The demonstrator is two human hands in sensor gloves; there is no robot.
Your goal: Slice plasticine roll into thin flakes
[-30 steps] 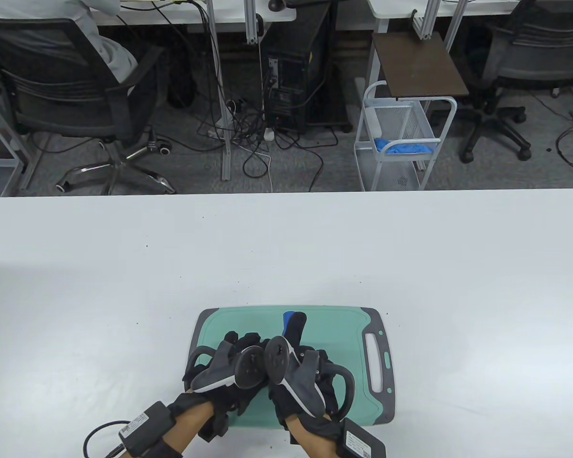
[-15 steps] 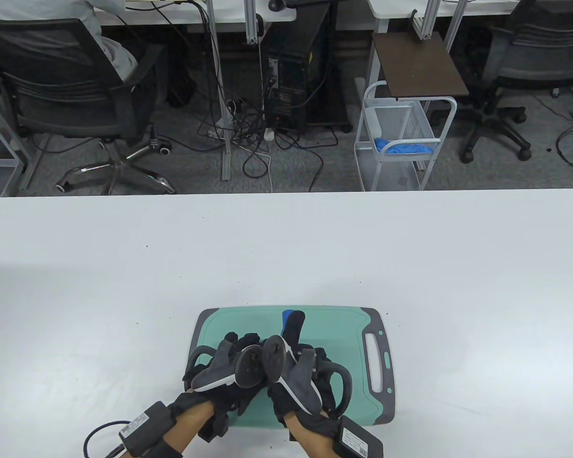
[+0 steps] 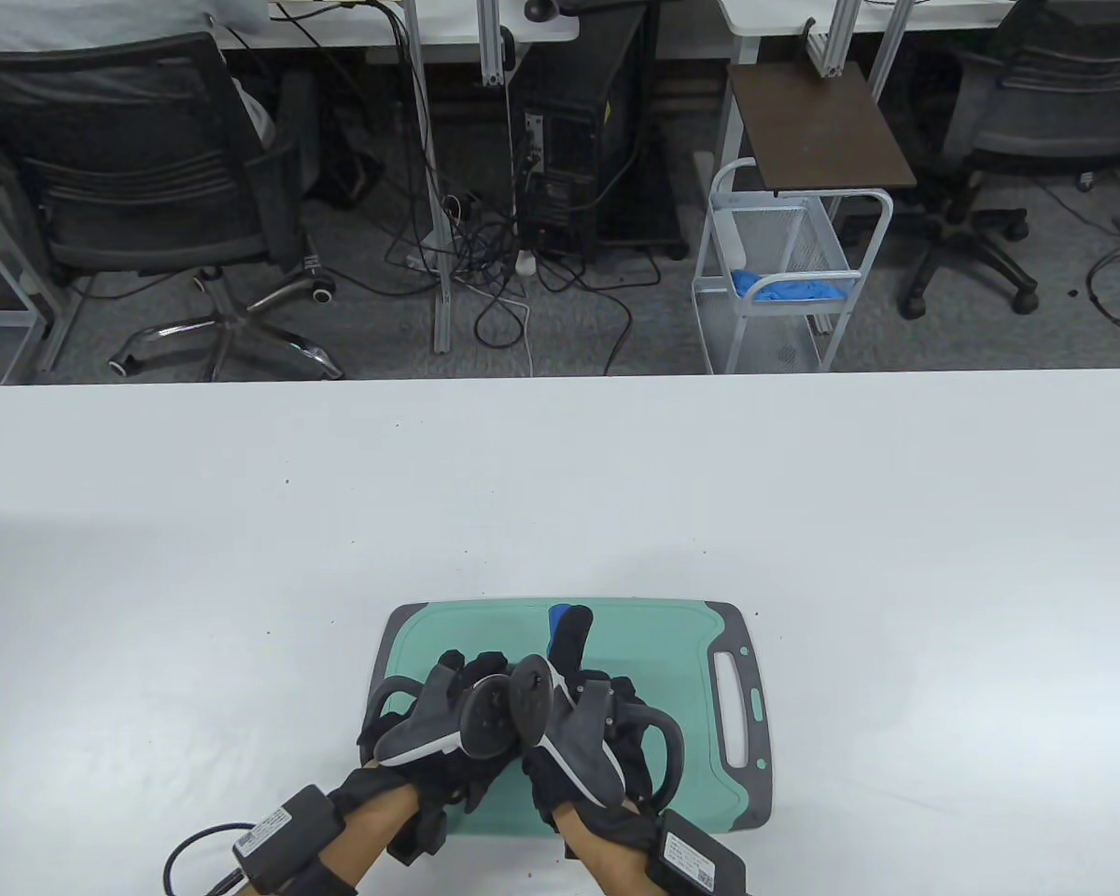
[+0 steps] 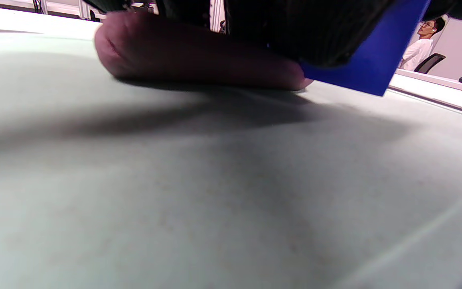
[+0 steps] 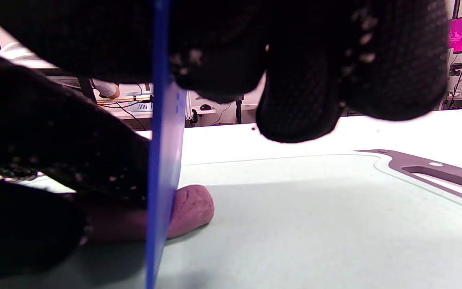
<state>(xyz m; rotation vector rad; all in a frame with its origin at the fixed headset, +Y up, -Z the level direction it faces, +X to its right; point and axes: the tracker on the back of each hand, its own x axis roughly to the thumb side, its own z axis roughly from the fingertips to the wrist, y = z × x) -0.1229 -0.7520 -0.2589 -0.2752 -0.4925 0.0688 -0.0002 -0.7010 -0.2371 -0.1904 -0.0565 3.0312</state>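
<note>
Low in frame, a green cutting board (image 3: 681, 644) carries the soft plasticine roll (image 5: 191, 208); left hand (image 3: 448, 719) pins it, right hand (image 3: 579, 728) grips the blue blade (image 5: 163, 160).

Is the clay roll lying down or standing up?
Lying down. The roll stretches flat along the board, with the left hand on top and the blue blade at one end.

Readable text: none. White labels on wrist units (image 3: 263, 833), (image 3: 692, 861) near table's bottom edge: print too small to read.
</note>
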